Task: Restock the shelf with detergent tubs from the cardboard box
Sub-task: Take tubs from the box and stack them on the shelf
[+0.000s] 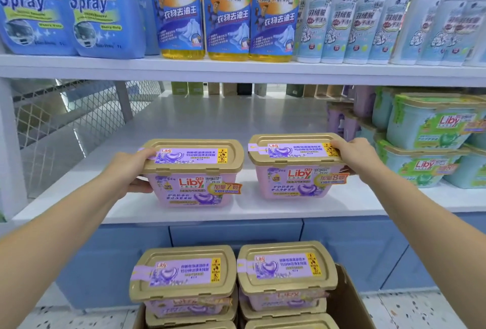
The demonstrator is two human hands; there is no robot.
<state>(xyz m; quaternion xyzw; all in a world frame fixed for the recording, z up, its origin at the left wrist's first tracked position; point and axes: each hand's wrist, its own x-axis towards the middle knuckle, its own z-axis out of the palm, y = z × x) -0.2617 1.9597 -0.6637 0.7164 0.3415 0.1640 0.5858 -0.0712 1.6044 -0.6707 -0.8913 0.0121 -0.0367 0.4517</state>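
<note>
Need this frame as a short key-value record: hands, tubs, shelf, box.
left hand: grips left pink gold-lidded detergent tub
right hand: grips right pink gold-lidded detergent tub
tubs: side by side, apart, at front of white middle shelf
shelf right: stacked green-label tubs
brown cardboard box: on floor below, more pink tubs stacked inside

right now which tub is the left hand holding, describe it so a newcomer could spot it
Find the white middle shelf, under the row of yellow bottles. Two pink gold-lidded Liby tubs sit at its front edge; the left hand grips the left tub. Its orange sticker shows a 7, while the right tub, held by the right hand, shows an 8.
</note>
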